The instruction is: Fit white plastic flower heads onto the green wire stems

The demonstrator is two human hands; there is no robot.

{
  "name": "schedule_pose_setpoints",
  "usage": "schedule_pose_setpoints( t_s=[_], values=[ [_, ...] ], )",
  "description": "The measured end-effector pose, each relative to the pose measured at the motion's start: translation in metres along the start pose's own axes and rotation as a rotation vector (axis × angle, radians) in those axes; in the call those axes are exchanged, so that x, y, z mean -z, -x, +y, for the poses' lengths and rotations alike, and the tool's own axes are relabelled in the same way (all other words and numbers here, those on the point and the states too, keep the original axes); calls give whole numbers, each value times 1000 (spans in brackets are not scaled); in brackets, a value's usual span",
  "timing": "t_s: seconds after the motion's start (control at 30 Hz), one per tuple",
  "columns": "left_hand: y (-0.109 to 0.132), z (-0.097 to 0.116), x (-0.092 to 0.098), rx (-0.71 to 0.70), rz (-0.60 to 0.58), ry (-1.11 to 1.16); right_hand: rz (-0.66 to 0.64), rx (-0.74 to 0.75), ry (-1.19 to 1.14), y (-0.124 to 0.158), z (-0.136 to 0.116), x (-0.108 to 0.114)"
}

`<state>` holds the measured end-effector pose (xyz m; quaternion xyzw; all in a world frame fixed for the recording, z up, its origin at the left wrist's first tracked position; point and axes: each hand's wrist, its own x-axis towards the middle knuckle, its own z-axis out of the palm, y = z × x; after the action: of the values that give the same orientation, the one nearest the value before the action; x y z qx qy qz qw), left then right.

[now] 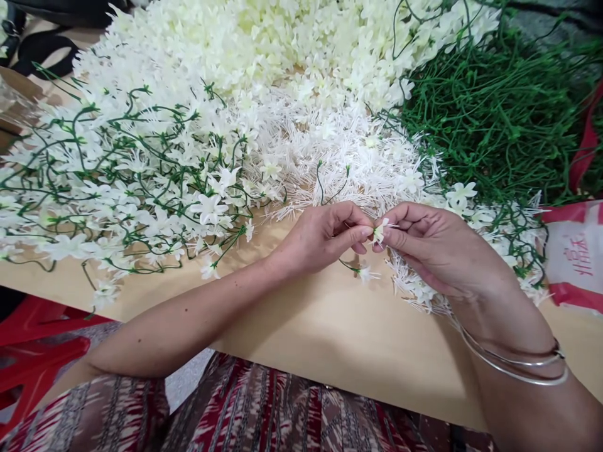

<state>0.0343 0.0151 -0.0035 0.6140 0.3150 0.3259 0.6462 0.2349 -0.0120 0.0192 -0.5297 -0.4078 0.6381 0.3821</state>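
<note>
Left-hand grip [325, 237] and right-hand grip [433, 246] are both closed on one small white flower [379, 233] above the counter [330, 326]. Stemmed flowers [208, 208] at left appear assembled; loose blossoms [264, 50], white stamens [311, 157] and green stems [494, 119] appear unassembled.

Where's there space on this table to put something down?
The widest bare patch of table lies between the left forearm and right forearm, beside the patterned clothes. A smaller one separates right forearm and bag. White flowers and green stems crowd the far side.
</note>
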Motion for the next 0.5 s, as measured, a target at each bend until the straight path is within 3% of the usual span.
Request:
schedule_pose_setpoints(
  t_s=[0.17, 0.37, 0.43, 0.5],
  values=[
    [0, -1, -1, -38, 1, 3, -2, 19, 5, -2, 3, 1],
    [-1, -2, 1, 24, -29, 14, -10, 37, 2, -3, 4, 0],
    [-1, 2, 1, -23, -48, -5, -8, 53, -39, -2, 2, -2],
    [0, 10, 3, -134, 5, -170, -6, 75, -96, 0, 0, -4]
  ],
)
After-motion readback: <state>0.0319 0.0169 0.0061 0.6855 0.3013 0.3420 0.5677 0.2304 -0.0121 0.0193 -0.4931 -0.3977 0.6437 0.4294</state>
